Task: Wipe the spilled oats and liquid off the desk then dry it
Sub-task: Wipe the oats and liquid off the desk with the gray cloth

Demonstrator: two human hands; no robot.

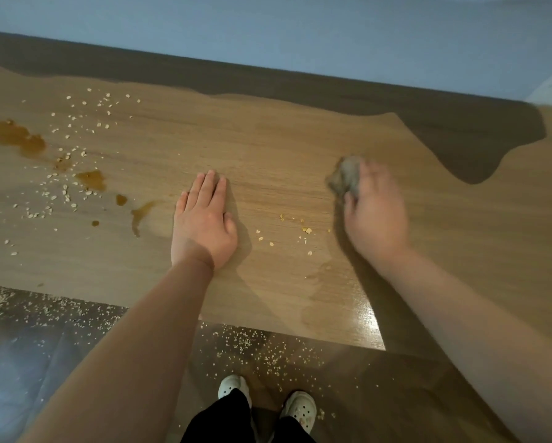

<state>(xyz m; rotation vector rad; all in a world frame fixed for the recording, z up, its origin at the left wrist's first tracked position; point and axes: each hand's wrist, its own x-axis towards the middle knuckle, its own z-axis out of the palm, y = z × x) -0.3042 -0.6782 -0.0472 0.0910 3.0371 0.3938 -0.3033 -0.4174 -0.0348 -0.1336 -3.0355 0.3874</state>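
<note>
Grasped in the curled fingers of the right hand (pixel 375 215), a crumpled grey cloth (pixel 345 178) is held on the desk (pixel 268 139), well back from its front edge on the right, while the left hand (pixel 204 225) is laid flat and released, holding nothing, nearer the front edge. Brown liquid (pixel 15 137) and most of the oats (pixel 60 187) are spread toward the left edge, a few oats are seen between the two hands, and a wet sheen at the front edge. More oats are scattered on the floor (pixel 396 378) before the desk.
</note>
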